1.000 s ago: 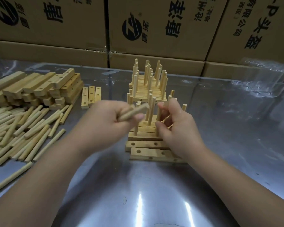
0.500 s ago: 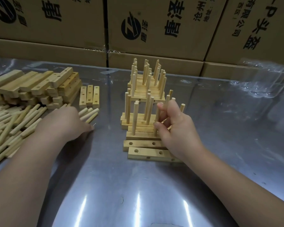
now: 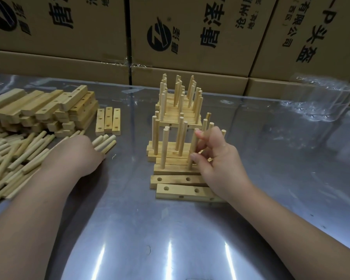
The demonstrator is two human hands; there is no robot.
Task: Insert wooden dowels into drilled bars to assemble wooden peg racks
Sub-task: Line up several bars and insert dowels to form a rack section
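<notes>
My right hand (image 3: 220, 164) pinches an upright dowel (image 3: 193, 146) between thumb and forefinger; the dowel stands in a drilled bar (image 3: 175, 169) that also carries another upright dowel (image 3: 164, 150). Two drilled bars with empty holes (image 3: 178, 179) (image 3: 190, 192) lie just in front of it. My left hand (image 3: 83, 156) lies over the loose dowels, fingers curled down round a few dowels (image 3: 105, 142) whose ends stick out past it. Behind stands a stack of finished peg racks (image 3: 180, 110).
A heap of loose dowels (image 3: 12, 158) and a pile of drilled bars (image 3: 42, 110) fill the left of the shiny metal table (image 3: 170, 239). Three short bars (image 3: 108, 121) lie side by side. A clear plastic container (image 3: 319, 102) sits back right. Cardboard boxes (image 3: 190, 37) wall the back.
My left hand, which held a dowel up beside the rack, has gone left and down onto the loose dowels. My right hand stays on the upright dowel.
</notes>
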